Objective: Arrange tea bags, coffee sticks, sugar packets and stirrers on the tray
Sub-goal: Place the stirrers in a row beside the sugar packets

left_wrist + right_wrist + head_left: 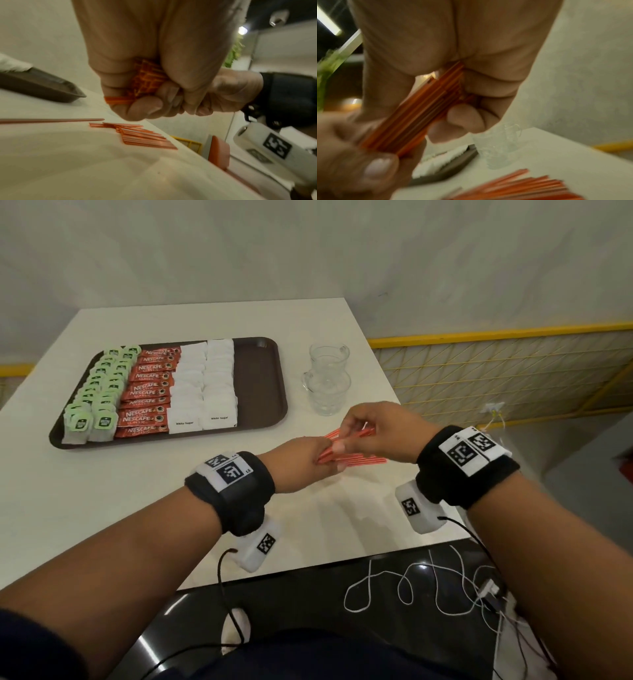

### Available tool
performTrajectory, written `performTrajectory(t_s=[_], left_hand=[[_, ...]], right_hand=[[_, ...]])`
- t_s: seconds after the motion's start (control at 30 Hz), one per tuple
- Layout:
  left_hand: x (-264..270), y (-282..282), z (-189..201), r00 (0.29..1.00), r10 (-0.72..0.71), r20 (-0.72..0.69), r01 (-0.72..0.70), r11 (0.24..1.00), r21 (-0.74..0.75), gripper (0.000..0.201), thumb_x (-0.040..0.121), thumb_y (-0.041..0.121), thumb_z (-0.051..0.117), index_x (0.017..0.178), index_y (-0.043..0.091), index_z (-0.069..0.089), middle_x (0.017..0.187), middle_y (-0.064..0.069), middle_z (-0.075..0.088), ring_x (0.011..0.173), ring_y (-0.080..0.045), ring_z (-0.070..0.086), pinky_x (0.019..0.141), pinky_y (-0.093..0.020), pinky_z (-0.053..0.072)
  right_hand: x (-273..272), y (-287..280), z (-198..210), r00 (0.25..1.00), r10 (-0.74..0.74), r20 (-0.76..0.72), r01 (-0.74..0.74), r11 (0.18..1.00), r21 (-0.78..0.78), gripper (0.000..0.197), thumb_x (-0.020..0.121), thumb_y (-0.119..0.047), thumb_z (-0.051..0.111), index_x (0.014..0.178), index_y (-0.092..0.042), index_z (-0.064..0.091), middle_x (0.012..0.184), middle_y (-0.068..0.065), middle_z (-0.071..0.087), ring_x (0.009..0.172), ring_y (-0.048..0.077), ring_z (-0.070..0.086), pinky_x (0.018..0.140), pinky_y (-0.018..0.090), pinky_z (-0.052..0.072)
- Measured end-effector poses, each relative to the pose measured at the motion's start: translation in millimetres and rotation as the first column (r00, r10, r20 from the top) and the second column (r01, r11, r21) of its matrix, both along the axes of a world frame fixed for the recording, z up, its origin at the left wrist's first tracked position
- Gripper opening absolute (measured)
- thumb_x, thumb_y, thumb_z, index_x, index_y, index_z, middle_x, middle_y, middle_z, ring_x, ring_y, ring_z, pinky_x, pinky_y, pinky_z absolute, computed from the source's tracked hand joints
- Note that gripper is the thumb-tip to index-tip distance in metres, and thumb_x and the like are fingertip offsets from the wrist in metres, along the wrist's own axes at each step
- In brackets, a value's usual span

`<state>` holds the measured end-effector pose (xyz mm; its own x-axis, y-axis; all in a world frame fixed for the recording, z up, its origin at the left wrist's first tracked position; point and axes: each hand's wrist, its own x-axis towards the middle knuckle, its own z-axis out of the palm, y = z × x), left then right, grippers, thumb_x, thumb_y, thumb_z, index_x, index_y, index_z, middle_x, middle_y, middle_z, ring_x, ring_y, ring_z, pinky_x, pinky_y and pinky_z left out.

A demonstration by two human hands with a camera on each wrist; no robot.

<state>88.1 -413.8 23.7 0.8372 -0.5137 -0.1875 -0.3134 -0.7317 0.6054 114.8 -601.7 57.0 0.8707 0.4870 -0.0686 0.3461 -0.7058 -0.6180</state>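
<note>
A bundle of orange stirrers (346, 440) is held above the table between both hands. My left hand (308, 455) grips one end (147, 77) with curled fingers; my right hand (370, 429) grips the other end (419, 112). More orange stirrers (363, 459) lie loose on the table beneath them (145, 136). The dark brown tray (263, 378) at the left holds green-tagged tea bags (96, 395), red coffee sticks (147, 395) and white sugar packets (205, 385) in rows. Its right strip is bare.
A clear glass pitcher (327, 378) stands right of the tray (498, 146). The white table's right edge (376, 364) and near edge are close to my hands. Cables lie on the dark surface (428, 587) below the near edge. A yellow mesh rack (496, 371) stands at right.
</note>
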Motion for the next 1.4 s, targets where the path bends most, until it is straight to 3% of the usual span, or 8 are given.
performTrajectory(t_s=[0.13,0.37,0.53,0.67,0.83,0.97,1.13,1.4], left_hand=[[5,19,9,0.992,0.111,-0.052,-0.118,0.98,-0.16,0.021,0.097,0.038,0.06,0.09,0.018,0.058,0.067,0.01,0.052,0.049,0.002,0.051,0.047,-0.008,0.036],[20,59,13,0.942,0.287,-0.174,-0.333,0.861,-0.383,0.025,0.097,0.037,0.059,0.082,0.02,0.049,0.06,0.005,0.047,0.045,-0.007,0.043,0.046,-0.024,0.04],[40,93,17,0.919,0.344,-0.194,-0.395,0.801,-0.45,0.014,0.098,0.029,0.058,0.089,0.018,0.059,0.056,0.005,0.046,0.042,-0.008,0.041,0.044,-0.025,0.039],[58,108,20,0.934,0.338,-0.115,-0.355,0.848,-0.393,0.021,0.096,0.016,0.057,0.076,0.024,0.056,0.048,0.01,0.052,0.039,-0.007,0.046,0.044,-0.022,0.043],[82,126,17,0.918,0.331,-0.22,-0.397,0.801,-0.449,0.015,0.093,0.013,0.06,0.079,0.015,0.055,0.056,-0.001,0.056,0.044,-0.012,0.053,0.051,-0.024,0.049],[95,140,13,0.928,0.23,-0.293,-0.356,0.78,-0.515,0.011,0.089,0.011,0.067,0.093,0.002,0.061,0.076,-0.009,0.063,0.067,-0.017,0.065,0.07,-0.03,0.056],[107,169,8,0.907,0.372,-0.199,-0.418,0.858,-0.3,0.055,0.08,0.049,0.075,0.122,0.019,0.057,0.108,0.007,0.064,0.097,-0.007,0.061,0.075,-0.018,0.047],[114,197,-3,0.903,0.422,0.081,-0.42,0.907,-0.036,0.044,0.087,0.043,0.07,0.121,0.016,0.062,0.124,-0.003,0.058,0.105,-0.016,0.055,0.084,-0.028,0.043]], right_hand=[[9,41,7,0.967,-0.181,-0.177,0.244,0.851,0.464,0.043,0.097,-0.05,0.046,0.094,-0.013,0.066,0.1,0.006,0.069,0.087,0.021,0.07,0.078,0.033,0.055],[37,103,15,0.935,-0.219,-0.28,0.35,0.699,0.623,0.039,0.094,-0.05,0.051,0.1,-0.012,0.061,0.102,0.006,0.066,0.094,0.02,0.068,0.087,0.037,0.056],[48,132,15,0.938,-0.123,-0.325,0.265,0.859,0.439,0.043,0.085,-0.056,0.061,0.084,-0.013,0.06,0.067,0.0,0.057,0.055,0.009,0.049,0.055,0.023,0.04],[63,166,17,0.91,-0.148,-0.387,0.352,0.77,0.533,0.028,0.091,-0.026,0.065,0.07,-0.011,0.055,0.043,-0.007,0.05,0.038,0.006,0.046,0.044,0.019,0.038],[97,193,12,0.925,-0.257,-0.281,0.362,0.821,0.44,0.021,0.09,-0.022,0.06,0.076,-0.006,0.057,0.052,0.007,0.047,0.042,0.016,0.041,0.046,0.026,0.038],[123,204,8,0.916,-0.304,-0.262,0.383,0.86,0.339,0.026,0.089,-0.023,0.058,0.066,-0.011,0.052,0.054,0.006,0.051,0.044,0.016,0.046,0.053,0.031,0.042],[151,201,1,0.888,-0.407,-0.216,0.45,0.866,0.216,0.027,0.088,-0.024,0.059,0.065,-0.014,0.049,0.059,0.004,0.048,0.053,0.017,0.046,0.059,0.033,0.041],[172,225,-23,0.934,-0.355,-0.036,0.339,0.915,-0.219,0.032,0.085,-0.032,0.062,0.063,-0.014,0.045,0.064,0.002,0.05,0.057,0.017,0.05,0.05,0.025,0.037]])
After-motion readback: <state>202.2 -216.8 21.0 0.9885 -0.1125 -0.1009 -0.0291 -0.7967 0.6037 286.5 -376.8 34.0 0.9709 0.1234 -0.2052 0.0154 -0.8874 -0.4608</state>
